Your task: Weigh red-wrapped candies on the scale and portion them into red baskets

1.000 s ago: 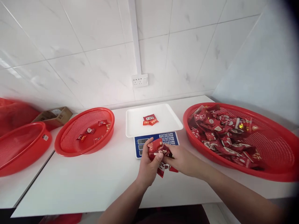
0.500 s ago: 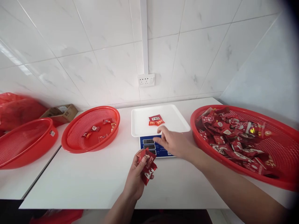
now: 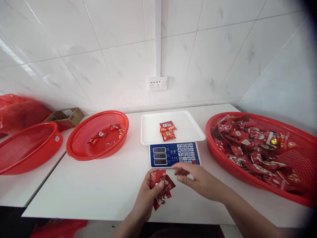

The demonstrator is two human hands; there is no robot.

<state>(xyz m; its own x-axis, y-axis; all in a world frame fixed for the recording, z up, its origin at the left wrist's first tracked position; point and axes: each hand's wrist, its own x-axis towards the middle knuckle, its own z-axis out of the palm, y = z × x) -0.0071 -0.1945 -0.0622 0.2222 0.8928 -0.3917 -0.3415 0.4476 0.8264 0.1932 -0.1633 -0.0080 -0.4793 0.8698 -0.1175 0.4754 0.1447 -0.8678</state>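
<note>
Several red packets [image 3: 162,185] are fanned out in my left hand [image 3: 148,198], its thumb pressed on top of them. My right hand [image 3: 198,180] hovers just right of those packets, fingers apart and nothing in it, below the blue keypad panel [image 3: 174,154] of a scale. On the scale's white tray [image 3: 148,132] lie a few overlapping red packets [image 3: 167,132]. To the right, a large red basket [image 3: 247,183] holds a heap of red packets [image 3: 250,145]. A round red basket [image 3: 84,155] on the left has several small packets [image 3: 101,134] in it.
Another red basket [image 3: 32,158] stands at the far left, with a red plastic bag [image 3: 19,112] and an open cardboard box [image 3: 74,117] behind it. A wall socket [image 3: 158,83] is above the scale. The table's front edge runs below my hands.
My right hand has drawn back from over the scale toward my left hand. Another packet now lies on the front of the tray's pile. The scale's keypad has come into view.
</note>
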